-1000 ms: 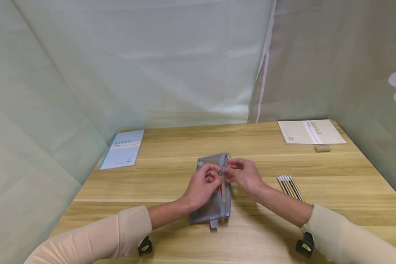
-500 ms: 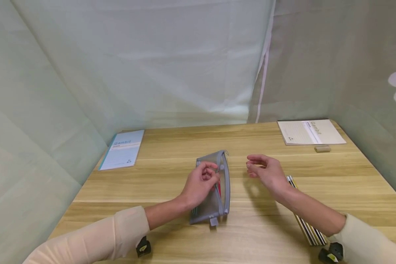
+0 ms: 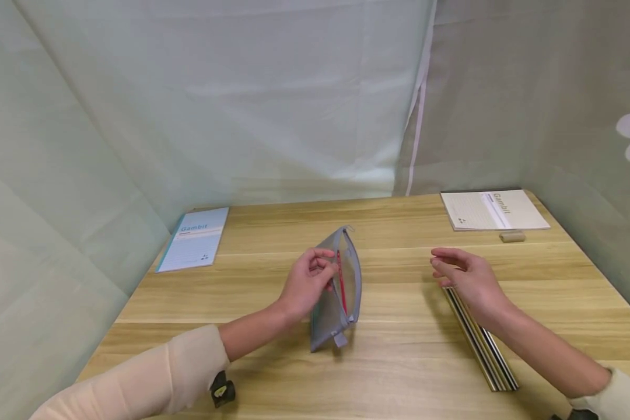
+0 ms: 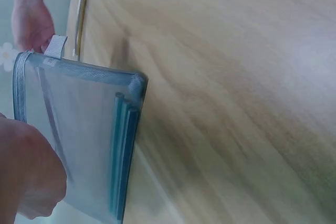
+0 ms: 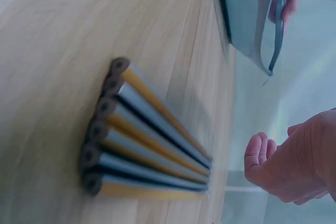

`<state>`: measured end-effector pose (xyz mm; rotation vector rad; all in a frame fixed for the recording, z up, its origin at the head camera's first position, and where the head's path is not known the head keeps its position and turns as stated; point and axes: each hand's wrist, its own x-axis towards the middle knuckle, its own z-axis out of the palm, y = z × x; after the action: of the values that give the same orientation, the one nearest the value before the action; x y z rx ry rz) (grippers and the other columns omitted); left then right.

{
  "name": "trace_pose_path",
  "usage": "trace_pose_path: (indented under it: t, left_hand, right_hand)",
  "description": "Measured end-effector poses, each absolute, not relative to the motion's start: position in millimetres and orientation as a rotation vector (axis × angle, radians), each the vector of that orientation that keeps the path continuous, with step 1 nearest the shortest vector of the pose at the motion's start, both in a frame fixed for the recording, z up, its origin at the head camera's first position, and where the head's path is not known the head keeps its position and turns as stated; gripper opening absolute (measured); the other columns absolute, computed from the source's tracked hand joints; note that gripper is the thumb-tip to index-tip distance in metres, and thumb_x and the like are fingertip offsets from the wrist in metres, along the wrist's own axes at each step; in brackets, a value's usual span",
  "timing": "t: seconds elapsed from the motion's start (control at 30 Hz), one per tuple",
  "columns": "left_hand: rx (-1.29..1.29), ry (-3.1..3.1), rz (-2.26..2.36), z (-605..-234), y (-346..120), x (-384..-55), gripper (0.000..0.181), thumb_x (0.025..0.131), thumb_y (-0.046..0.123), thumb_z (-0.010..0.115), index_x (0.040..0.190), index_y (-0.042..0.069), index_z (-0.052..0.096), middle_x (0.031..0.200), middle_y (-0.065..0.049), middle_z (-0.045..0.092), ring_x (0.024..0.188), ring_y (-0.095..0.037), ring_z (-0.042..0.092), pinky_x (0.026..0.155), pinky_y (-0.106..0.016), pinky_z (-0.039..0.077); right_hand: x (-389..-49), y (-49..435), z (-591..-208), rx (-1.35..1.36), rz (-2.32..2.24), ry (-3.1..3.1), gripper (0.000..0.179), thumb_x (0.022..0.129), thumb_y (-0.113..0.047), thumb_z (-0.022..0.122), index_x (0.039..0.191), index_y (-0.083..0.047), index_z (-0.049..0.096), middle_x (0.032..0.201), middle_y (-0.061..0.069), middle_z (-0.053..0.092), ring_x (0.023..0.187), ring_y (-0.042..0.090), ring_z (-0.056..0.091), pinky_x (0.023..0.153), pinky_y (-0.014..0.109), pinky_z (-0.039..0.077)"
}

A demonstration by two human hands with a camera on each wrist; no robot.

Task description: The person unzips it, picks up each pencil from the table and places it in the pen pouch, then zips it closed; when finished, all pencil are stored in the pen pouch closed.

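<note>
My left hand point(image 3: 305, 286) pinches one side of the opening of a grey mesh pencil case point(image 3: 329, 318), which stands tilted on the table with its zip undone. Through the mesh, several teal sticks point(image 4: 122, 150) show along the case's bottom. A thin red strip point(image 3: 342, 283) lies inside the opening. To the right, my right hand point(image 3: 472, 286) hovers with loosely bent fingers above the far ends of several striped pencils point(image 3: 483, 350). Nothing shows between those fingers. In the right wrist view the pencils lie side by side in a row, their flat ends point(image 5: 100, 124) towards the camera.
A blue notebook point(image 3: 194, 239) lies at the table's back left. At the back right is a cream notebook point(image 3: 493, 211), with a small brown-grey cylinder point(image 3: 512, 237) just in front of it. Pale curtains point(image 3: 294, 105) hang behind the wooden table point(image 3: 399, 373).
My right hand has left the pencil case and moved right, over the pencils. My left hand has drawn the case slightly left and tilted it up, and its opening gapes wider.
</note>
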<state>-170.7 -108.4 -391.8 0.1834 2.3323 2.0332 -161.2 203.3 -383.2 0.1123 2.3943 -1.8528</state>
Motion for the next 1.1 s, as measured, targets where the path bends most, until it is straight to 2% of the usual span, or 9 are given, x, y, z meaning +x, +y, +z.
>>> trace_pose_path:
  t: [0.13,0.33,0.47,0.53,0.63,0.8,0.97,1.1]
  left_hand:
    - [0.139,2.314,2.082,-387,-112,-173,0.032,0.100,0.002,0.064,0.130,-0.005,0.058,0.098,-0.011,0.065,0.075,-0.015,0.062,0.068,-0.025,0.057]
    - [0.086,2.318,2.104,-385,-117,-174,0.032,0.099,0.002,0.063,0.130,-0.004,0.059,0.097,-0.009,0.063,0.075,-0.012,0.061,0.068,-0.023,0.056]
    - [0.067,2.326,2.089,-383,-119,-174,0.033,0.099,0.002,0.063,0.131,-0.004,0.059,0.097,-0.010,0.063,0.078,-0.015,0.061,0.069,-0.025,0.057]
    - [0.062,2.332,2.083,-382,-120,-175,0.034,0.099,0.002,0.063,0.132,-0.004,0.059,0.098,-0.010,0.064,0.080,-0.017,0.061,0.070,-0.026,0.057]
    - [0.057,2.329,2.087,-380,-122,-175,0.035,0.098,0.001,0.062,0.133,-0.004,0.059,0.098,-0.011,0.065,0.083,-0.021,0.062,0.071,-0.027,0.058]
    - [0.054,2.300,2.121,-378,-123,-177,0.035,0.098,-0.001,0.060,0.133,-0.006,0.058,0.101,-0.017,0.067,0.085,-0.026,0.064,0.071,-0.026,0.058]
    - [0.087,2.300,2.103,-382,-120,-176,0.033,0.099,0.000,0.061,0.132,-0.006,0.057,0.097,-0.010,0.064,0.080,-0.019,0.062,0.068,-0.024,0.056]
    - [0.122,2.287,2.084,-389,-114,-175,0.031,0.100,0.000,0.062,0.130,-0.008,0.057,0.096,-0.010,0.063,0.074,-0.014,0.059,0.066,-0.023,0.055]
  right_hand:
    - [-158,219,-384,0.115,-1.830,2.403,0.054,0.110,-0.024,0.060,0.153,0.006,0.048,0.143,0.020,0.059,0.103,0.006,0.067,0.086,0.025,0.059]
    - [-154,244,-387,0.118,-1.807,2.443,0.059,0.110,-0.030,0.061,0.154,0.006,0.045,0.131,0.003,0.065,0.102,0.002,0.067,0.087,0.023,0.059]
    - [-150,260,-392,0.101,-1.703,2.496,0.060,0.111,-0.034,0.057,0.155,0.005,0.044,0.142,0.016,0.061,0.103,0.000,0.065,0.086,0.022,0.058]
    - [-148,268,-394,0.084,-1.646,2.515,0.059,0.112,-0.033,0.055,0.155,0.006,0.045,0.149,0.024,0.055,0.102,-0.001,0.064,0.085,0.022,0.058]
    - [-144,277,-400,0.064,-1.574,2.539,0.055,0.113,-0.028,0.054,0.153,0.010,0.045,0.151,0.030,0.052,0.100,-0.002,0.064,0.082,0.023,0.059]
    - [-140,289,-410,0.047,-1.513,2.545,0.053,0.112,-0.020,0.056,0.151,0.014,0.044,0.146,0.032,0.055,0.098,-0.005,0.063,0.081,0.024,0.060]
    - [-135,296,-418,-0.017,-1.402,2.636,0.052,0.109,-0.018,0.063,0.148,0.013,0.049,0.139,0.029,0.062,0.098,-0.008,0.060,0.079,0.017,0.055]
    - [-132,296,-423,-0.089,-1.381,2.692,0.045,0.104,-0.008,0.068,0.141,0.014,0.056,0.134,0.029,0.065,0.097,-0.006,0.061,0.076,0.015,0.052]
